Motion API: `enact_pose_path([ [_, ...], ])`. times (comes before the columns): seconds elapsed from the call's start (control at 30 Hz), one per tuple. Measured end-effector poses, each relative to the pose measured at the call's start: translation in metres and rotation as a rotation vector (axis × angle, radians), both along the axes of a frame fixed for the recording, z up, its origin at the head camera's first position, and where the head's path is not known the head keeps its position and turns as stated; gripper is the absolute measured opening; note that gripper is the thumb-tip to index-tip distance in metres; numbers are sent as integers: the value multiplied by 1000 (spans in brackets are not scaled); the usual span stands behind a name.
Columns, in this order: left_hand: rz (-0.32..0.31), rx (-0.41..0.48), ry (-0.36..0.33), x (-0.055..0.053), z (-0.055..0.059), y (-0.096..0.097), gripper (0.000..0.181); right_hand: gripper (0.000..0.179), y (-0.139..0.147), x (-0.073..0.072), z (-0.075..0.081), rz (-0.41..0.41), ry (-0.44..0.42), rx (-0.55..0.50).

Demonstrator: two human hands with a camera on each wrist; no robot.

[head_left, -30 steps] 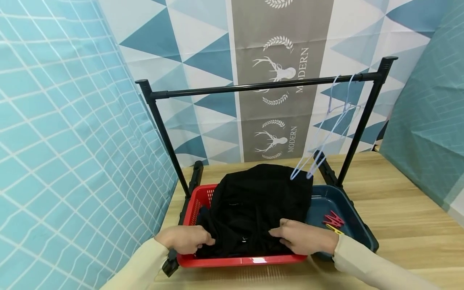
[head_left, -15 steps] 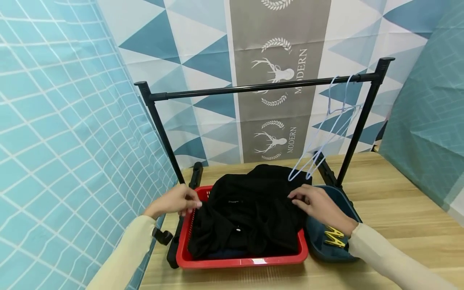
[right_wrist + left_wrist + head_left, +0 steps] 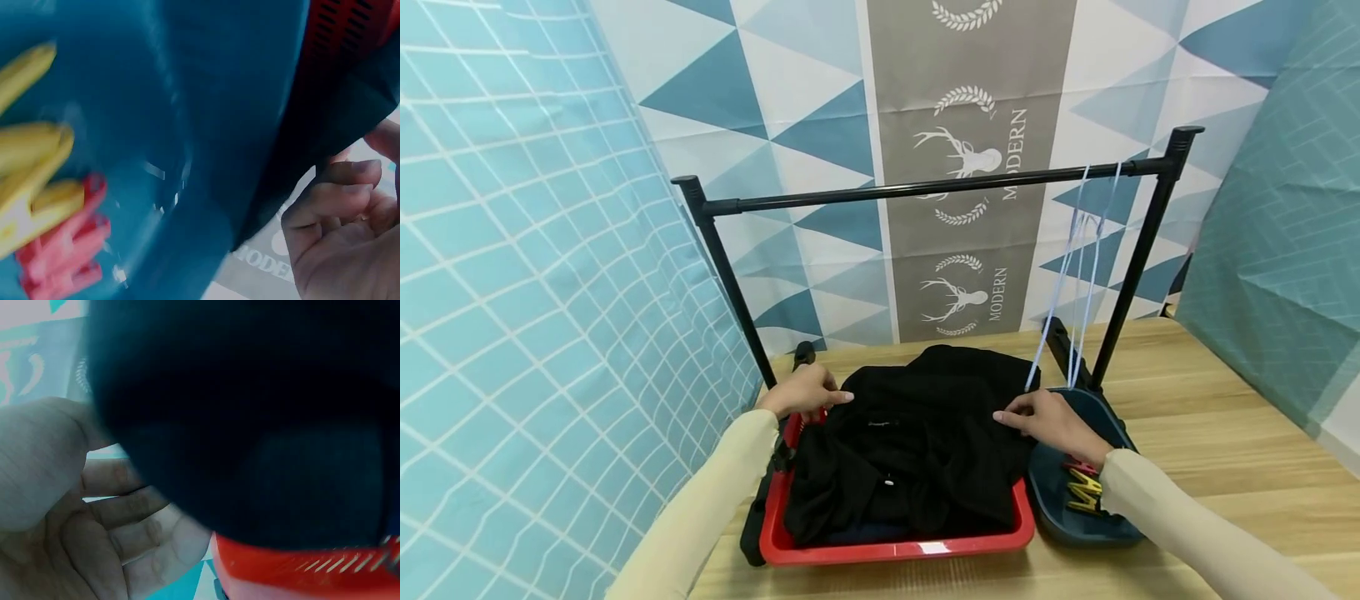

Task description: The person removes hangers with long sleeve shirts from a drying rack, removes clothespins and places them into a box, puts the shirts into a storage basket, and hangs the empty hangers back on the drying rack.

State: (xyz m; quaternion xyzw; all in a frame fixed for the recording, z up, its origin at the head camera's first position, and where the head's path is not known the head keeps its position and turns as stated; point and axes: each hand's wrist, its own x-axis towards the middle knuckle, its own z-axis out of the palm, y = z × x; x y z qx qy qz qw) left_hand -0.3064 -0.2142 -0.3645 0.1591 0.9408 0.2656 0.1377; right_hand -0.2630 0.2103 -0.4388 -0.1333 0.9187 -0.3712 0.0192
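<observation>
A rumpled black top [image 3: 925,450], with small white marks on its front, lies over the red basket [image 3: 895,552] and spills past its back and right side. My left hand [image 3: 805,392] is at the top's upper left edge, thumb and fingertips meeting the cloth; in the left wrist view the cloth [image 3: 250,425] covers the fingertips. My right hand [image 3: 1052,419] pinches the right edge between thumb and forefinger. The right wrist view shows that hand [image 3: 344,225] with its other fingers curled beside the hanging cloth [image 3: 337,119].
A black rack [image 3: 880,192] spans the basket, with pale blue hangers [image 3: 1078,275] on its right end. At the right stands a dark blue tub [image 3: 1075,537] holding yellow clips [image 3: 1084,492] and red clips [image 3: 65,250]. Wooden tabletop [image 3: 1217,450] extends to the right.
Both hands have left the front of the basket for the top's upper edges. My left hand has lately shifted right and up. The hangers have swung and turned edge-on.
</observation>
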Motion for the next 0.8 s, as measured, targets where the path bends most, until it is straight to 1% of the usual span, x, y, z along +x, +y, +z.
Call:
enact_pose_path([
  [0.07,-6,-16,11,-2,-4,1,34,29,-2,-1,1,15,-37,-56],
  [0.13,-12,-28,40,-4,-7,2,39,23,-2,-3,2,25,-56,-106],
  [0.2,-19,-34,64,-5,-9,3,43,19,-1,-5,3,20,-57,-142],
  [0.27,-21,-31,90,-5,-8,2,44,19,0,-6,4,12,-39,-169],
  [0.33,-15,-11,104,-3,-4,1,37,18,0,-6,5,-3,-7,-194],
  [0.4,-10,28,104,2,2,-4,28,21,-2,-5,8,-29,34,-213],
  [0.47,-11,75,98,9,8,-12,20,24,-7,-2,13,-57,78,-231],
  [0.53,-24,118,96,17,15,-22,18,27,-13,3,19,-72,119,-251],
  [0.6,-56,162,94,26,21,-33,18,28,-21,10,27,-65,162,-279],
  [0.67,-115,188,104,35,26,-44,17,24,-28,19,34,-26,216,-299],
  [0.73,-201,177,115,46,30,-54,16,16,-35,28,39,39,286,-298],
  [0.8,-305,141,137,59,29,-59,13,9,-41,35,40,138,380,-271],
])
